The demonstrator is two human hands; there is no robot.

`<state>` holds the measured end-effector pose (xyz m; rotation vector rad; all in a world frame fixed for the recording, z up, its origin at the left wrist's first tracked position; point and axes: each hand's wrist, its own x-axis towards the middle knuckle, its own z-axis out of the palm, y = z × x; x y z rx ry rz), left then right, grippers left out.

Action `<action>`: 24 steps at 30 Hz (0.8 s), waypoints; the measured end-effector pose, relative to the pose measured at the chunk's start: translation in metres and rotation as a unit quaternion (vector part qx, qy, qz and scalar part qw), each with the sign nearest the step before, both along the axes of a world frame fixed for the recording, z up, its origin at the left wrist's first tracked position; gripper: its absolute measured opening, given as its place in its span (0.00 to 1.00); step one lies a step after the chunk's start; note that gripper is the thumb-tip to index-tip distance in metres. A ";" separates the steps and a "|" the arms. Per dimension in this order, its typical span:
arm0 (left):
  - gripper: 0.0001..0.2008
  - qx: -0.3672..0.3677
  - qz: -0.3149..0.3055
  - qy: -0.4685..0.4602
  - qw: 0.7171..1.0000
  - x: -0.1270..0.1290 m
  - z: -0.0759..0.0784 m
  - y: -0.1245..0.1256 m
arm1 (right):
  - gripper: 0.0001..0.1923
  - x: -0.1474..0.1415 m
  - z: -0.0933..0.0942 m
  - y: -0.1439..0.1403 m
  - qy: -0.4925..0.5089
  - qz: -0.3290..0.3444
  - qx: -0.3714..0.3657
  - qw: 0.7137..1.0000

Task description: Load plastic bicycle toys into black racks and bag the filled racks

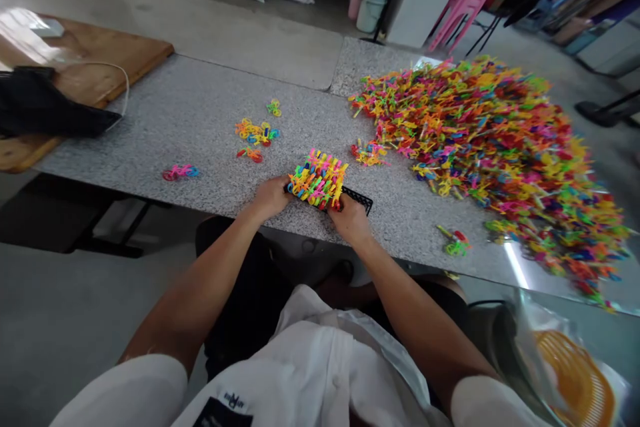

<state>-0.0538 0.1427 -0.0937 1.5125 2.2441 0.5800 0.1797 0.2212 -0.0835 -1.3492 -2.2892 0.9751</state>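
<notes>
While both hands rest at the near edge of the grey desk, the left hand grips the left end of a black tray and the right hand clasps its front edge, fingers closed on it. One block of bright plastic pieces stands packed on the tray. To the right sprawls one big heap of loose pieces, too many to count. About six small clusters lie scattered around the tray. A wooden board with a black cloth lies far left; an orange basket sits at lower right.
</notes>
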 end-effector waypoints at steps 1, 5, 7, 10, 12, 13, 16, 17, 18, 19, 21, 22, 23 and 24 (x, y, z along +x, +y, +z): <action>0.22 0.001 0.001 0.002 1.000 0.000 -0.001 0.000 | 0.07 0.001 0.000 0.001 -0.013 0.002 0.006 1.000; 0.21 0.005 -0.005 0.005 1.000 0.000 -0.004 0.001 | 0.08 0.001 0.001 0.003 -0.068 0.016 0.038 0.997; 0.21 0.000 -0.005 0.009 1.000 0.000 -0.004 0.002 | 0.10 -0.003 0.001 0.002 -0.099 0.030 0.056 0.993; 0.20 -0.021 0.009 0.028 0.999 0.001 0.000 0.003 | 0.13 -0.013 0.003 -0.005 -0.138 0.028 0.062 0.988; 0.18 -0.041 0.023 0.048 0.998 0.002 0.006 0.003 | 0.14 -0.017 0.007 -0.009 -0.147 0.035 0.047 0.987; 0.18 -0.045 0.030 0.059 0.997 0.003 0.009 0.002 | 0.14 -0.015 0.009 -0.008 -0.142 0.051 0.033 0.988; 0.17 -0.074 0.028 0.094 0.992 -0.002 0.013 0.004 | 0.13 0.014 0.019 0.009 -0.119 0.087 0.007 0.989; 0.18 -0.085 0.032 0.105 0.990 -0.004 0.012 0.005 | 0.12 0.034 0.024 0.018 -0.127 0.066 0.011 0.990; 0.18 -0.097 0.036 0.118 0.988 -0.007 0.010 0.007 | 0.13 0.058 0.030 0.027 -0.152 0.022 0.021 0.988; 0.19 -0.102 0.036 0.125 0.986 -0.008 0.008 0.009 | 0.14 0.085 0.036 0.036 -0.188 -0.037 0.033 0.981; 0.21 -0.115 0.039 0.136 0.983 -0.010 0.003 0.012 | 0.17 0.140 0.048 0.051 -0.284 -0.156 0.046 0.945; 0.23 -0.122 0.043 0.137 0.982 -0.010 0.001 0.013 | 0.18 0.164 0.052 0.056 -0.326 -0.193 0.037 0.925; 0.24 -0.128 0.047 0.137 0.981 -0.010 0.000 0.014 | 0.19 0.183 0.054 0.059 -0.356 -0.211 0.022 0.910; 0.26 -0.132 0.054 0.133 0.981 -0.010 -0.001 0.014 | 0.19 0.198 0.054 0.061 -0.376 -0.217 0.011 0.901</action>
